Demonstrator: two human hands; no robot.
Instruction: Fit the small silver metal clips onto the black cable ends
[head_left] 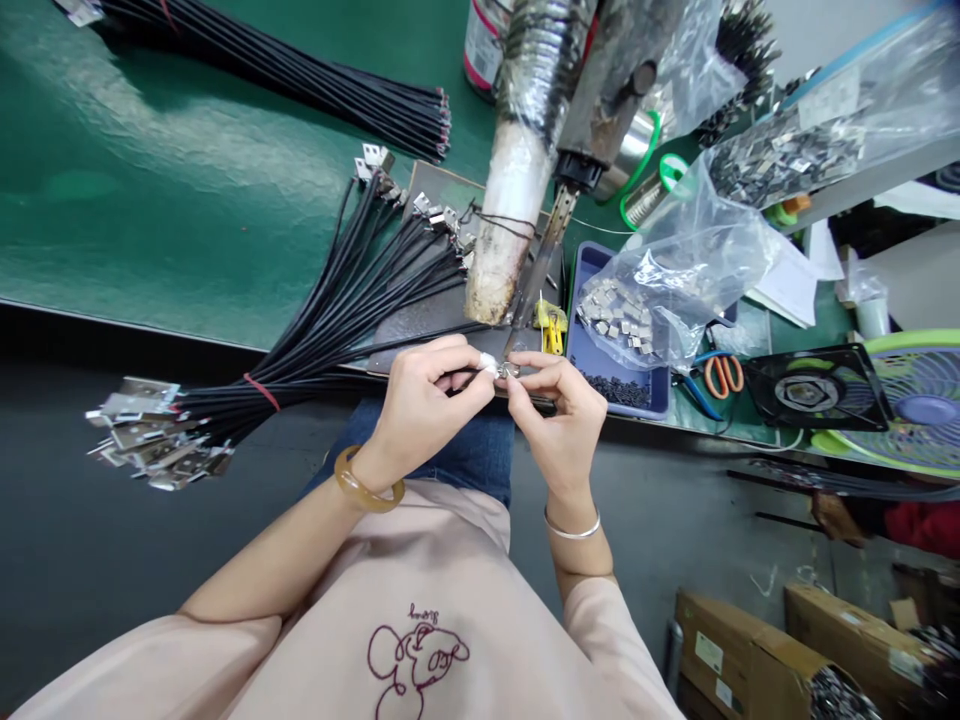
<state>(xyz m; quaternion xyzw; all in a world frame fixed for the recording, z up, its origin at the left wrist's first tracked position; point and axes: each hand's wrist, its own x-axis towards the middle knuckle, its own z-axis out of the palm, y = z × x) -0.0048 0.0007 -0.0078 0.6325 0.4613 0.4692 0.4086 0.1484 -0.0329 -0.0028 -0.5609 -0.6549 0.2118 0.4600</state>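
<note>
My left hand (439, 385) and my right hand (559, 410) meet over the near table edge, both closed in a pinch. Between their fingertips is a small shiny metal connector (507, 370); the fingers hide most of it. A white cover wraps one fingertip of my left hand. Just left of my hands lies a bundle of black cables (315, 310), tied with a red band and overhanging the edge. Metal connectors (157, 430) cap its near ends. Close above my fingertips are a wrapped duct nozzle (506, 230) and a slim metal rod.
A blue tray (660, 390) on the right holds a plastic bag of metal shells and small black parts. Beside it lie orange-handled pliers (722, 372) and a black fan (817, 393). Solder spools (652, 190) stand behind. Another black cable bundle (300, 75) lies at the far left.
</note>
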